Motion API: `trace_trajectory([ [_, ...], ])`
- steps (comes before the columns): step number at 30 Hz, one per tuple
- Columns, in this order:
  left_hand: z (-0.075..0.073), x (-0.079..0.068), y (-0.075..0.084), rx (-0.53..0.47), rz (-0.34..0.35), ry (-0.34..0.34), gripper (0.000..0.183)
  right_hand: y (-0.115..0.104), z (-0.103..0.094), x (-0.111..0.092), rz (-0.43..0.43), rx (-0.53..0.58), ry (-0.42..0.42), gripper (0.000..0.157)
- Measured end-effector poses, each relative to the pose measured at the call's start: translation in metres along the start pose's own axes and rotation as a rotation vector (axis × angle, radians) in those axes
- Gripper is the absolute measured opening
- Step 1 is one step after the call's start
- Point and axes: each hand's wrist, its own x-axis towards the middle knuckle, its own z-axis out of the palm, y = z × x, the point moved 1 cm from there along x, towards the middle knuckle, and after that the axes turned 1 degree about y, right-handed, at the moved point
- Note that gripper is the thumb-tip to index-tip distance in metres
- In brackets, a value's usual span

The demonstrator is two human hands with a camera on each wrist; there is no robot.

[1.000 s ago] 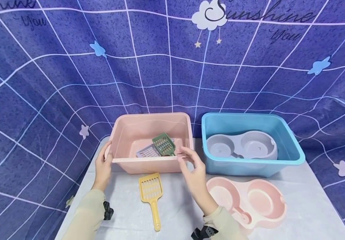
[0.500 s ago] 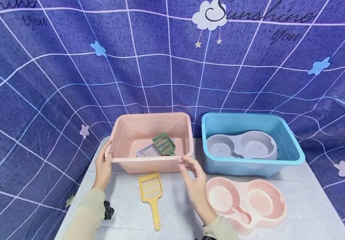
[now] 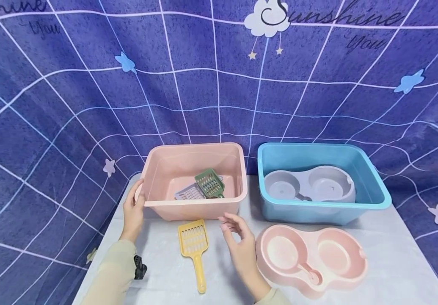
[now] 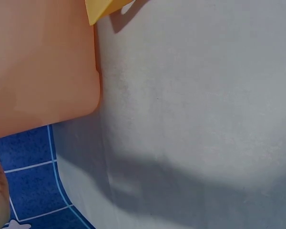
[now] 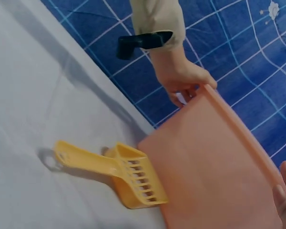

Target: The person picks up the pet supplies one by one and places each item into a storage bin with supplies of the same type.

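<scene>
My left hand (image 3: 133,214) holds the left front corner of a pink litter box (image 3: 192,209), its fingers about the rim in the right wrist view. Inside the box lie a green litter scoop (image 3: 211,183) and, partly under it, a greyish-lilac slotted scoop (image 3: 190,192). A yellow litter scoop (image 3: 194,248) lies on the table in front of the box, handle toward me. My right hand (image 3: 241,250) hovers between that scoop and a pink double pet bowl (image 3: 312,254), its fingers loosely bent and holding nothing.
To the right of the pink box stands a blue litter box (image 3: 325,214) with a grey double bowl (image 3: 304,180) in it. A dark blue patterned cloth (image 3: 219,93) hangs behind and to the sides of the white table (image 3: 161,262).
My right hand has come off the pink box's right front rim and drawn back toward me. My left hand stays at its corner, and the boxes and scoops keep their places.
</scene>
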Motion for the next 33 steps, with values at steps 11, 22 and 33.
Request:
trace_trajectory([
  [11, -0.005, -0.004, 0.008, 0.025, -0.048, -0.021, 0.047, 0.05, 0.013, -0.026, 0.207, 0.034, 0.021, 0.025],
  [22, -0.004, 0.0, -0.002, 0.008, -0.036, -0.001, 0.047, 0.069, 0.011, -0.033, 0.267, 0.015, 0.037, 0.026],
  [33, 0.001, 0.001, -0.001, -0.015, -0.035, -0.014, 0.047, 0.084, 0.01, -0.042, 0.375, -0.015, 0.008, 0.025],
])
